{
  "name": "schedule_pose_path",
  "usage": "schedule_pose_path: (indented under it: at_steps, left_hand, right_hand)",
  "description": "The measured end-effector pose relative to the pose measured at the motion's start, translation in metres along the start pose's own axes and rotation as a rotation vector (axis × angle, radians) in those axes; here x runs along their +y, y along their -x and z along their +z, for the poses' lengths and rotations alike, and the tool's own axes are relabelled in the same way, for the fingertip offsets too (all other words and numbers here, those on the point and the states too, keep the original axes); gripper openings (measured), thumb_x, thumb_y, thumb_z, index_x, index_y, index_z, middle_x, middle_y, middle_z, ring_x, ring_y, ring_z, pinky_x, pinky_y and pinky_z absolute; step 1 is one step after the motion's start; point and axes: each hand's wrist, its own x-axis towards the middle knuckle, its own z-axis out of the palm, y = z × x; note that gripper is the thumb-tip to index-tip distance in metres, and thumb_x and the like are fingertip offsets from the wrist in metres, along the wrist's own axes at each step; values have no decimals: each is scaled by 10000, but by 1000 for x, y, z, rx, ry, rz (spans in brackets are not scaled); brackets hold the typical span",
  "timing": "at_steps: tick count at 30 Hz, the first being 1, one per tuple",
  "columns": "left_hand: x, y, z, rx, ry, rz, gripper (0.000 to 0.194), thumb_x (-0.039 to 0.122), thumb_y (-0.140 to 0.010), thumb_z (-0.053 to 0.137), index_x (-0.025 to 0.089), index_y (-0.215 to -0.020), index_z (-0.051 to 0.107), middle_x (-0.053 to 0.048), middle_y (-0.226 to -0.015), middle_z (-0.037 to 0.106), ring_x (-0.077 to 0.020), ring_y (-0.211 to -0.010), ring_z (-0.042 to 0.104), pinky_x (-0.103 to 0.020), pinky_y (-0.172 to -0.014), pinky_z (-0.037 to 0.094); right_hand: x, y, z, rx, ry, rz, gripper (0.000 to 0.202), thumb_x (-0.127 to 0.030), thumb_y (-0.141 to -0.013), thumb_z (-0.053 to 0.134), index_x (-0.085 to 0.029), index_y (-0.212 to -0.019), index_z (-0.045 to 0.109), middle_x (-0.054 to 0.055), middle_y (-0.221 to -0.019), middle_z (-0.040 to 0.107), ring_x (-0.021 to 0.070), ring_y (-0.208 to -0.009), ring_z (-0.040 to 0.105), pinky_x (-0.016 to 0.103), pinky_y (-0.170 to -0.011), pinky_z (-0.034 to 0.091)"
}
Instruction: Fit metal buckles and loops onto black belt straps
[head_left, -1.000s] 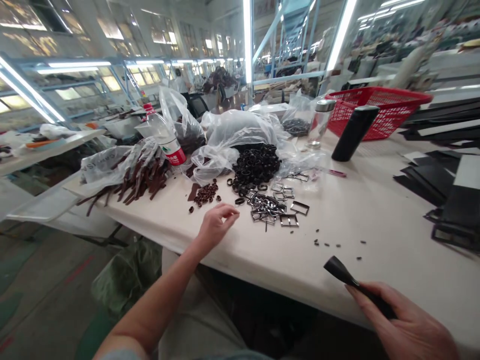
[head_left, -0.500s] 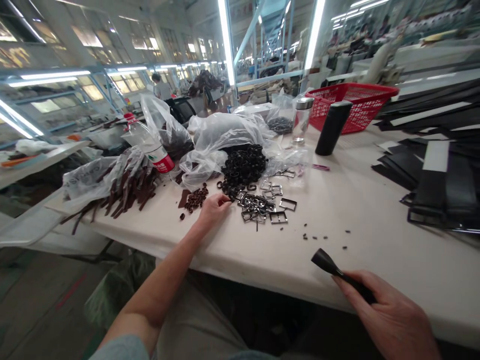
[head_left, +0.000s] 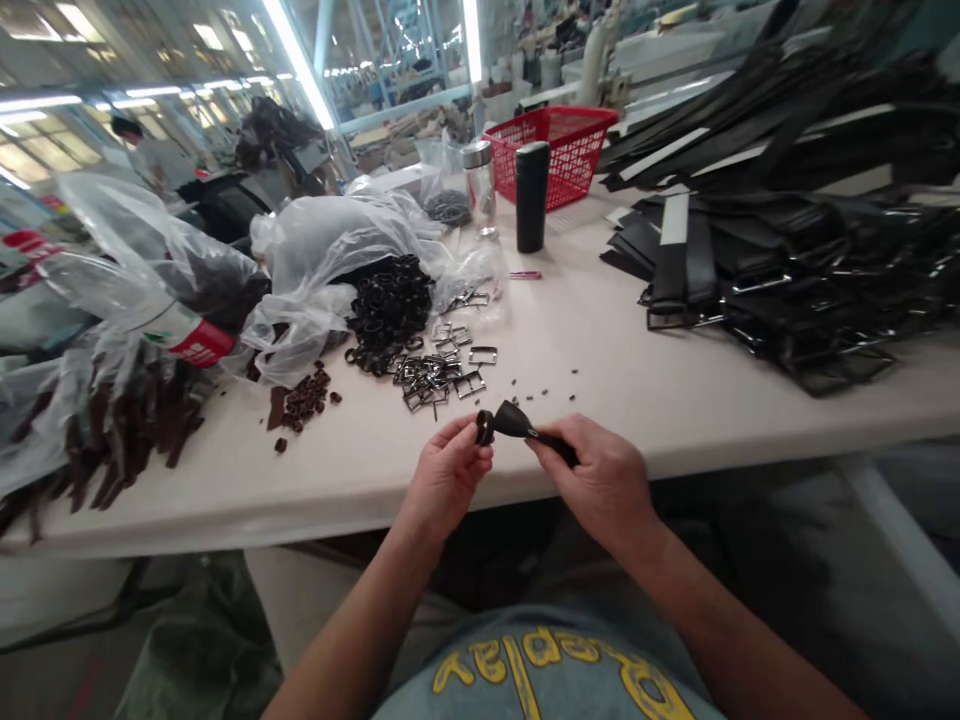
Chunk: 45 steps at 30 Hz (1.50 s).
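Observation:
My left hand (head_left: 448, 470) pinches a small black belt loop (head_left: 485, 428) between thumb and fingertips, just in front of the table's near edge. Right beside it, my right hand (head_left: 600, 475) is closed around a short black strap-like piece (head_left: 513, 420) whose flared end points at the loop. Loop and flared end are very close; whether they touch I cannot tell. Beyond my hands lies a pile of metal belt buckles (head_left: 431, 375), with a heap of black belt loops (head_left: 394, 305) behind it. Several tiny dark bits (head_left: 546, 393) are scattered to the right of the buckles.
Brown loops (head_left: 306, 400) and brown strips (head_left: 120, 425) lie at left, by a tilted plastic bottle (head_left: 187, 335) and clear bags (head_left: 330, 235). Behind stand a glass jar (head_left: 480, 190), a black flask (head_left: 532, 200) and a red basket (head_left: 577, 150). Black belts (head_left: 795, 250) are stacked at right.
My left hand has come back from the loop heap with a black loop in its fingers. My right hand has brought the strap piece to meet it; the view has swung right.

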Motion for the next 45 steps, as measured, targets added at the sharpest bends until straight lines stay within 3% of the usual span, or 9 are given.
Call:
schedule_pose_path:
  at_steps: [4,12,17,21,28,33,40,45]
  left_hand:
    - [-11,3,12,12,42,-6,442,282,-486,956,137,-838,732,10,-657,695,-32,-491,598,-101,-485,494]
    - [-25,4,7,35,-38,78,372,310,-583,912,167,-865,717,10,-799,736,-37,-584,623,-145,-599,512]
    - [-21,6,4,-42,-106,-47,380,277,-567,913,168,-882,731,15,-753,730,-58,-573,627,-158,-568,506]
    - [-17,9,0,-129,-191,27,389,383,-692,843,170,-1004,748,-10,-800,740,-83,-638,655,-171,-578,505]
    - [-14,11,6,-184,-301,59,391,453,-691,838,135,-906,761,-7,-707,694,-75,-585,596,-172,-548,473]
    - [-16,5,6,-178,-225,-60,360,457,-658,847,143,-738,688,22,-682,635,-75,-590,574,-194,-602,492]
    - [-14,8,11,-292,-174,-298,298,367,-683,796,168,-637,579,17,-708,581,-103,-653,560,-232,-644,500]
    - [-20,11,13,-334,-199,-222,293,407,-763,738,162,-629,649,-30,-854,711,-150,-837,652,-258,-803,520]
  right_hand:
    - [1,7,-3,-17,-55,6,91,-248,-911,620,-208,-835,648,23,-762,680,182,-718,643,284,-675,440]
    - [2,19,-4,-47,-207,52,64,-178,-877,640,-210,-822,646,3,-760,676,162,-712,632,261,-657,440]
    - [5,24,-6,-121,-209,-41,90,-150,-863,624,-203,-792,634,-1,-725,649,148,-667,597,253,-621,411]
    - [8,27,-9,-126,-236,-18,97,-149,-863,625,-205,-783,631,-8,-713,642,143,-659,586,250,-611,400]
    - [6,29,-14,-145,-367,-28,89,-178,-888,630,-204,-804,646,-14,-725,650,131,-667,595,236,-623,412]
    - [5,33,-12,-157,-317,-62,98,-164,-894,603,-204,-821,654,4,-751,662,147,-699,614,252,-658,436]
    - [8,42,-5,-119,-243,-130,92,-142,-883,599,-198,-834,653,19,-771,661,157,-696,597,263,-651,431]
    - [10,45,-1,-94,-239,-102,85,-144,-892,594,-193,-865,658,37,-810,690,177,-756,642,277,-699,469]
